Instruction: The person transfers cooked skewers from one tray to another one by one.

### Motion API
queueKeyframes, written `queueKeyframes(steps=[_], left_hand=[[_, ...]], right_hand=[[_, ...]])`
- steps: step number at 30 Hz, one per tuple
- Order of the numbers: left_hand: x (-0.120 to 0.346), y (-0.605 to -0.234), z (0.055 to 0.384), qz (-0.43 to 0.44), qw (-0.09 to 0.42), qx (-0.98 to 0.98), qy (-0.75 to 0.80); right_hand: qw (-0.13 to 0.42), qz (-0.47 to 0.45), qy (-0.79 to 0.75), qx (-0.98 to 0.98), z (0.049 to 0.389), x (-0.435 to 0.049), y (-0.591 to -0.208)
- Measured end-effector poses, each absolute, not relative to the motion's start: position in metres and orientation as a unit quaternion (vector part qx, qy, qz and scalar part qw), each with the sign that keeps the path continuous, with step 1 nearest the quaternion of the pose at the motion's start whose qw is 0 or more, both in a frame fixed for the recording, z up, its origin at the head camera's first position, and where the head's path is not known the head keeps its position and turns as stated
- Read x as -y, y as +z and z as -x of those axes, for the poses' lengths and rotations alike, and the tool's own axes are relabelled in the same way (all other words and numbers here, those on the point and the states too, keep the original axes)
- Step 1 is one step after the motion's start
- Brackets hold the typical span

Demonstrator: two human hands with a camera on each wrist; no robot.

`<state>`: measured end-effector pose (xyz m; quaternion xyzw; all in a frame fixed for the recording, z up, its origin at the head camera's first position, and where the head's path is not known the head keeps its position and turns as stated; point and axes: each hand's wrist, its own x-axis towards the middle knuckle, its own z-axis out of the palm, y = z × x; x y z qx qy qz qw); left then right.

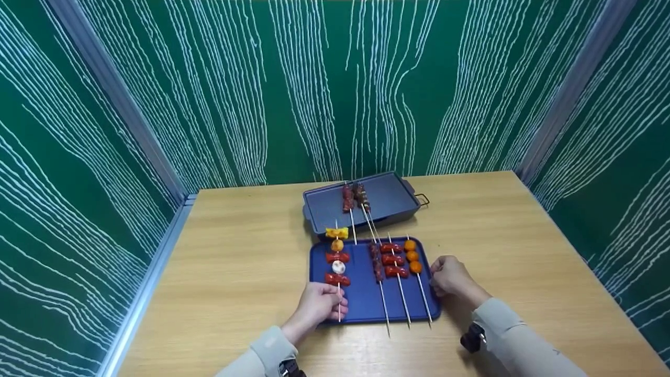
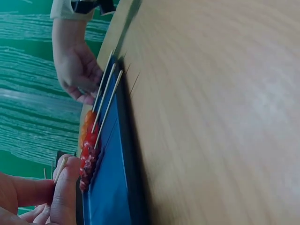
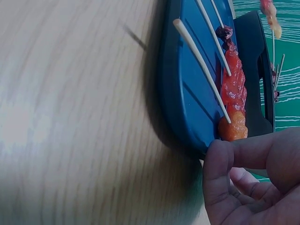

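My left hand (image 1: 323, 302) pinches the bare stick of a mixed skewer (image 1: 337, 256), strung with yellow, red and white pieces, over the left part of the blue tray (image 1: 361, 309). In the left wrist view the stick end (image 2: 61, 169) shows between thumb and finger. My right hand (image 1: 450, 276) pinches the tray's right rim, thumb and fingertips at its edge in the right wrist view. Beside it on the tray lie a skewer of orange balls (image 1: 412, 256), a red sausage skewer (image 1: 393, 260) and a dark meat skewer (image 1: 376, 263).
Behind the tray stands a dark grill pan (image 1: 387, 191) with a wire handle (image 1: 422, 199) on its right. Two meat skewers (image 1: 347, 199) lie on it, their sticks reaching toward the tray. Green patterned walls (image 1: 293, 94) border the wooden table (image 1: 235, 251).
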<state>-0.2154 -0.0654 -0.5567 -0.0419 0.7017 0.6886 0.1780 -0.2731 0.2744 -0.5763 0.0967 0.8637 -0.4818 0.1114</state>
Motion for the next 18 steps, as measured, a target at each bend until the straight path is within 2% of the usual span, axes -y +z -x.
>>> queueKeyframes(steps=[18], left_hand=[[0.066,-0.561,0.199,0.054,0.207,-0.725,0.655]], right_hand=[[0.126,-0.103,-0.484,-0.860,0.274,-0.274,-0.578]])
